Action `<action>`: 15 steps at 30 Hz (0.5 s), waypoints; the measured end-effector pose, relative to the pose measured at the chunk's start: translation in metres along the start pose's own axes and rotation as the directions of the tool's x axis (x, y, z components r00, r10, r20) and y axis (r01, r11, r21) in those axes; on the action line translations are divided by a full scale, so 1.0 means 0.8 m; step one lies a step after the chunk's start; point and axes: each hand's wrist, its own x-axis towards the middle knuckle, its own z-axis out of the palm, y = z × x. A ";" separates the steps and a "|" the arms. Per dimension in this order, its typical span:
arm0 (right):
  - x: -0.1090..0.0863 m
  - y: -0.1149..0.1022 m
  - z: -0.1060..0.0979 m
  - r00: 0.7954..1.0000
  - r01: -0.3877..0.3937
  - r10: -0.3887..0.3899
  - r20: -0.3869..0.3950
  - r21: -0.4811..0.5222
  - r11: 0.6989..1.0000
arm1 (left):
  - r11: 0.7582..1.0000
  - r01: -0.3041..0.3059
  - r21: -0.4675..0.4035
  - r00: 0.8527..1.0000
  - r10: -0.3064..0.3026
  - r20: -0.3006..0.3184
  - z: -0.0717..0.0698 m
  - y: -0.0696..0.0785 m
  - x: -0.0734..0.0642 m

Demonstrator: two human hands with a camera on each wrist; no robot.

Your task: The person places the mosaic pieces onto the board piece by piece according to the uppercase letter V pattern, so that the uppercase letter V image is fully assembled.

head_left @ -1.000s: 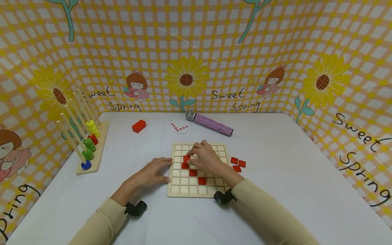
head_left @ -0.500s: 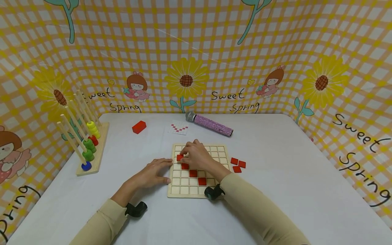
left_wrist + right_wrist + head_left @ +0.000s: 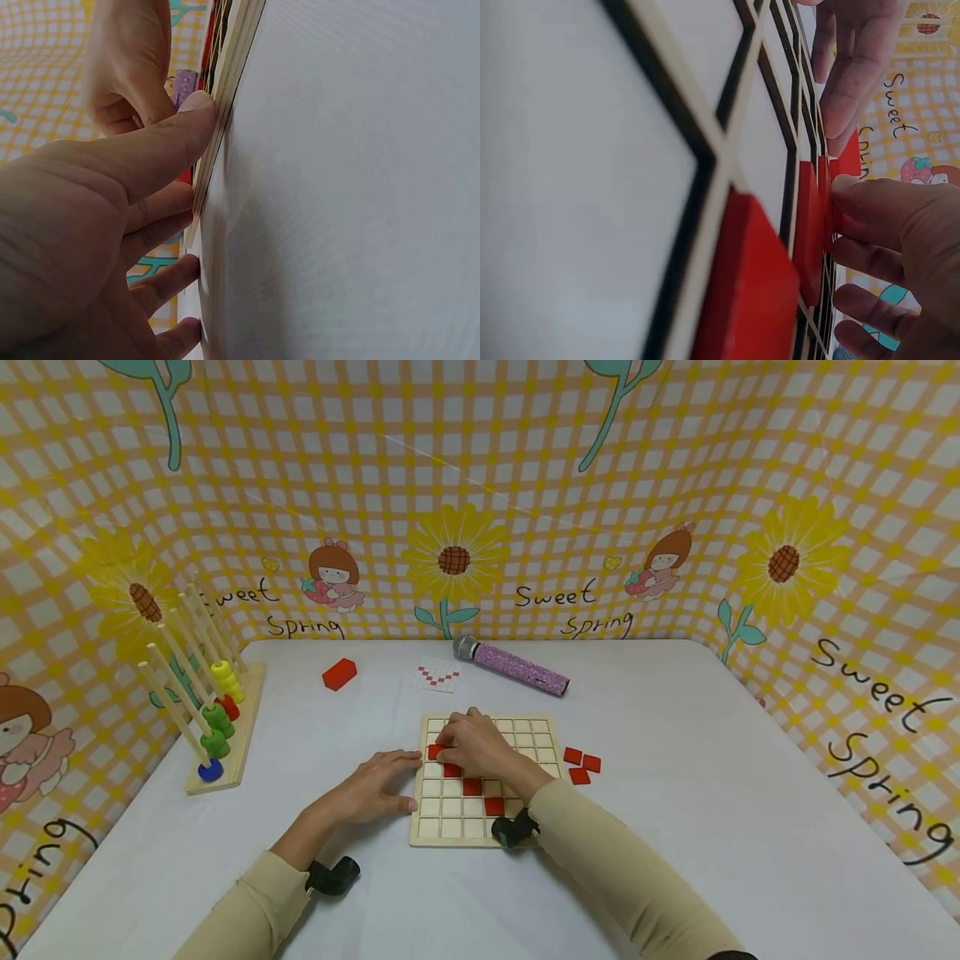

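Observation:
A wooden grid board (image 3: 452, 830) lies flat in the middle of the table. My right hand (image 3: 483, 748) is over its upper left part, pinching a red square tile (image 3: 435, 752) between thumb and fingers at the leftmost column. Three more red tiles (image 3: 472, 787) step down diagonally to the right in the grid's cells; the right wrist view shows a near red tile (image 3: 751, 289) close up. Against the board's left edge rest the thumb and fingertips of my left hand (image 3: 369, 788), the fingers fairly straight. The right hand covers some cells.
Three loose red tiles (image 3: 580, 776) lie right of the board. Behind it are a patterned card (image 3: 437, 676), a glittery purple microphone (image 3: 519, 668) and a red block (image 3: 340, 674). A wooden peg stand with coloured beads (image 3: 243, 727) stands at the left.
My right hand has moved left across the board with the red tile, from the second column to the leftmost one, then slightly toward me. The left hand has stayed at the board's edge.

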 end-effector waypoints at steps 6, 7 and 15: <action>0.001 0.001 0.002 1.000 0.019 -0.019 0.012 -0.003 1.000 | 1.000 0.009 0.011 1.000 -0.009 0.003 0.000 0.000 0.000; 0.001 0.001 0.002 1.000 0.023 -0.023 0.013 -0.004 1.000 | 1.000 0.006 0.015 1.000 -0.006 0.002 0.000 0.001 0.000; 0.001 0.000 0.003 0.999 0.034 -0.034 0.000 -0.027 0.999 | 1.000 0.025 0.012 1.000 -0.025 0.005 0.000 0.002 0.000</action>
